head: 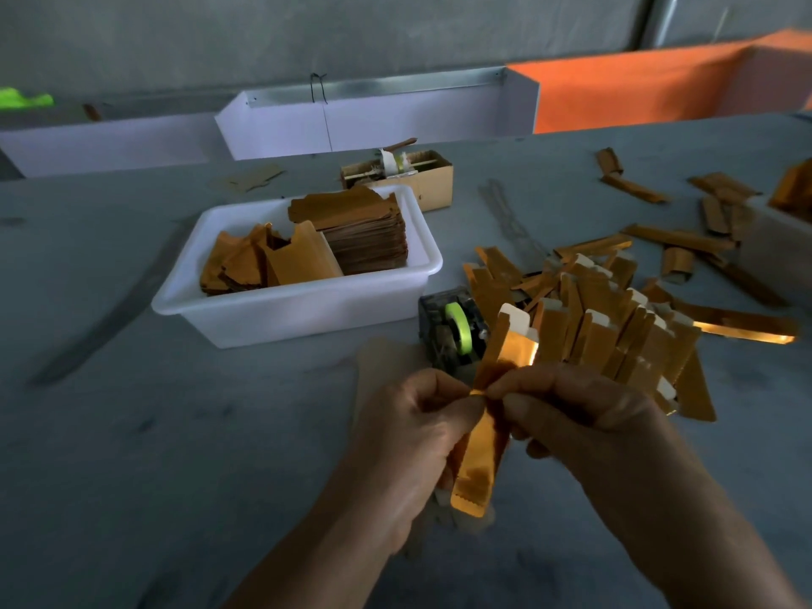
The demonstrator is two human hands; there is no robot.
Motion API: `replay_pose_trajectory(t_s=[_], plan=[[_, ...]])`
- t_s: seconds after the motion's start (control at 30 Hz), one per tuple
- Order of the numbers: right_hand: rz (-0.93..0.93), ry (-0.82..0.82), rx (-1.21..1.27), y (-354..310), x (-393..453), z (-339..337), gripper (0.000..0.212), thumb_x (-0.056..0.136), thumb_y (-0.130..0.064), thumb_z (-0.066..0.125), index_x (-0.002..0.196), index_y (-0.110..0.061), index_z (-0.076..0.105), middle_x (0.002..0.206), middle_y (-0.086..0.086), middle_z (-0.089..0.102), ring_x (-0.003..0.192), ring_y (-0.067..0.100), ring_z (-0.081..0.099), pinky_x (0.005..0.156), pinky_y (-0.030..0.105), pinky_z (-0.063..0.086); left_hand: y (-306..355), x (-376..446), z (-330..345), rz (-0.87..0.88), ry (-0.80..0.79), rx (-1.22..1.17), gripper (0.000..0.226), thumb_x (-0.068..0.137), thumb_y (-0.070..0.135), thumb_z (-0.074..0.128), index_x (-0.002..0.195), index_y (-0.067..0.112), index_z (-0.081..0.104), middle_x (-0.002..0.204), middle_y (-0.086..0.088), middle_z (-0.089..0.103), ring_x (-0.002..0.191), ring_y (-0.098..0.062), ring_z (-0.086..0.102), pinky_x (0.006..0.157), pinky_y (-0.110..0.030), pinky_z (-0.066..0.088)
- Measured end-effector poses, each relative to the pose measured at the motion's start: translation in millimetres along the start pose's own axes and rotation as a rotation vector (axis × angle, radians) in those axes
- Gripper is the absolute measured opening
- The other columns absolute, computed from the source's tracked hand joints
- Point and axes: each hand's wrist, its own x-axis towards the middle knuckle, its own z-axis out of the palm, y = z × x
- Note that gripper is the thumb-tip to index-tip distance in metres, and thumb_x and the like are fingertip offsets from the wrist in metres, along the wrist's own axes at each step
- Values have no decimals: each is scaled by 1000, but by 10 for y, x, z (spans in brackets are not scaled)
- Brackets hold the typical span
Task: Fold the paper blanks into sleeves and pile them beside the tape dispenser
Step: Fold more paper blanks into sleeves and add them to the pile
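Both hands hold one shiny gold paper sleeve [476,454] upright over the grey table. My left hand [413,437] pinches its left edge near the middle, and my right hand [571,415] pinches the right edge at the same height. Just behind the hands stands the tape dispenser [452,334] with a green tape roll. To its right lies a heap of folded gold sleeves [615,318]. A white tub [307,309] at centre left holds a stack of flat brown-gold paper blanks [364,230].
A small cardboard box [433,178] stands behind the tub. Loose gold strips [676,239] are scattered at the right, near a second white container [773,252] at the edge. White trays [373,125] and an orange panel [637,85] line the far side.
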Motion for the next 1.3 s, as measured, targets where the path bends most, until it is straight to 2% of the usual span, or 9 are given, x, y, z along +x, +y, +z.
replay_pose_trajectory(t_s=[0.1, 0.2, 0.33, 0.67, 0.87, 0.93, 1.13, 1.2, 1.3], plan=[[-9, 35, -73, 6, -2, 33, 27, 83, -13, 62, 79, -37, 72, 81, -18, 69, 76, 3, 62, 60, 17, 49, 25, -17, -5, 0, -11, -7, 9, 86, 22, 65, 85, 15, 71, 76, -5, 72, 69, -21, 69, 65, -36, 58], [-29, 44, -138, -10, -16, 50, 33, 83, -14, 63, 88, -47, 65, 81, -19, 67, 76, 1, 61, 61, 16, 49, 35, -36, -5, -30, -33, -27, 9, 88, 20, 65, 86, 14, 71, 82, -8, 74, 80, -26, 71, 81, -48, 57], [-26, 74, -179, -10, -24, 49, 49, 80, -16, 66, 112, -47, 46, 81, -16, 66, 73, 2, 63, 63, 19, 50, 10, -49, 4, -53, -60, -69, 10, 88, 20, 65, 85, 14, 72, 81, -7, 74, 77, -22, 72, 81, -43, 58], [24, 126, -239, 11, 3, 71, 47, 79, -21, 69, 114, -38, 43, 76, -15, 67, 68, -2, 63, 59, 15, 49, 47, -48, -21, -99, -149, -121, 11, 87, 20, 65, 88, 11, 71, 81, -5, 75, 77, -19, 73, 74, -32, 59], [6, 192, -356, 12, -10, 128, 51, 79, -20, 71, 120, -32, 45, 69, -10, 64, 72, -10, 59, 62, 5, 45, -16, -77, 54, 16, 6, -18, 17, 92, 22, 59, 82, 13, 71, 74, -5, 73, 73, -20, 72, 76, -42, 59], [-11, 232, -421, -22, -18, 151, 50, 81, -22, 69, 121, -32, 43, 67, -13, 61, 69, -9, 58, 61, 2, 42, -24, -86, 101, 93, 94, 31, 17, 91, 18, 61, 77, 15, 71, 69, -4, 72, 66, -17, 70, 68, -36, 60], [-47, 331, -519, -140, -23, 149, 42, 80, -29, 70, 101, -38, 35, 68, -16, 58, 57, -3, 52, 44, 12, 38, -49, -133, 185, 644, 352, 518, 20, 87, 30, 54, 78, 17, 68, 74, 7, 59, 64, -8, 61, 55, -33, 50], [-36, 342, -459, -158, -10, 125, 40, 75, -33, 74, 94, -36, 39, 63, -16, 57, 61, -7, 58, 49, 5, 42, -43, -136, 173, 690, 390, 520, 19, 88, 29, 56, 78, 17, 67, 73, 7, 57, 63, -5, 59, 54, -28, 49], [12, 326, -532, -170, -10, 115, 39, 64, -60, 62, 85, -33, 43, 56, -15, 53, 50, -4, 53, 39, 11, 34, 1, -135, 128, 569, 378, 264, 14, 89, 18, 65, 75, 17, 67, 68, 5, 64, 63, -6, 64, 55, -22, 52]])
